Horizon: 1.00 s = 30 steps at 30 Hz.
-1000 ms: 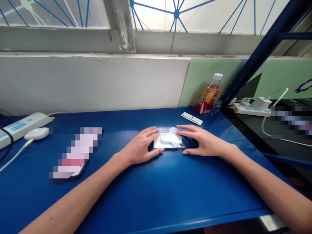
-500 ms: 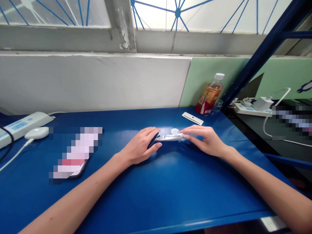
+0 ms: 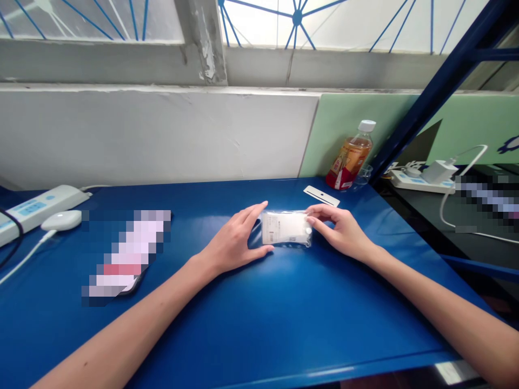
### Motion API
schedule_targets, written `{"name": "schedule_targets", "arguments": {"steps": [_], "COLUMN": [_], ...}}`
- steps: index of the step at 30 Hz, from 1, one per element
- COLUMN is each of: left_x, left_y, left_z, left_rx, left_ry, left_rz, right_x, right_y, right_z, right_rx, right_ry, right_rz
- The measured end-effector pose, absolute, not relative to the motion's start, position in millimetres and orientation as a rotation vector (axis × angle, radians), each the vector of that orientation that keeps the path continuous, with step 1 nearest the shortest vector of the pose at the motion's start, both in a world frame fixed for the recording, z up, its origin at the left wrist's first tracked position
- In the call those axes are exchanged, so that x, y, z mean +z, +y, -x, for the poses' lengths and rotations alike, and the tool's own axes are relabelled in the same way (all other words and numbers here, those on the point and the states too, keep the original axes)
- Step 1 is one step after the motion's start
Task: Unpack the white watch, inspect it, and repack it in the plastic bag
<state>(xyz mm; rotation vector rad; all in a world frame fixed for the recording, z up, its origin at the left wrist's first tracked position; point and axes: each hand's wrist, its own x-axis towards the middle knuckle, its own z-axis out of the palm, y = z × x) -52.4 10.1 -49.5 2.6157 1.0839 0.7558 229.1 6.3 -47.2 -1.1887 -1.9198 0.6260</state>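
A small clear plastic packet [image 3: 286,228] with a white, printed card-like content lies at the middle of the blue desk, its printed face toward me. My right hand [image 3: 334,224] pinches the packet's right edge between thumb and fingers. At the packet's left side, my left hand [image 3: 235,237] rests with thumb and fingers spread apart around that end, not closed on it. Whether the left fingertips touch the plastic I cannot tell. Just behind the right hand lies a flat white strip [image 3: 321,196] with a dark line along it.
A drink bottle [image 3: 351,156] with a white cap stands at the back right, beside a small clear cup [image 3: 364,174]. On the left lie a blurred phone [image 3: 127,254], a white charger [image 3: 61,220] with a cable, and a power strip [image 3: 40,208]. A blue metal post [image 3: 430,81] slants up at right.
The packet has turned from nearly edge-on to showing its white printed face. My left fingers have spread apart, while my right hand still pinches the right end.
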Motion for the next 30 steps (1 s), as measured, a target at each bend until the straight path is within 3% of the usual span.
{"name": "schedule_targets", "arguments": {"steps": [11, 30], "left_x": [-48.4, -49.2], "left_y": [13.1, 16.1], "left_z": [51.8, 54.4], "left_rx": [0.599, 0.514], "left_ry": [1.099, 1.127], "left_rz": [-2.635, -2.595], "right_x": [-41.6, -42.3], "right_y": [11.5, 8.8], "right_z": [-241.6, -244.3], "right_rx": [0.342, 0.483], "right_ry": [-2.330, -2.657], "right_rz": [1.070, 1.173]}}
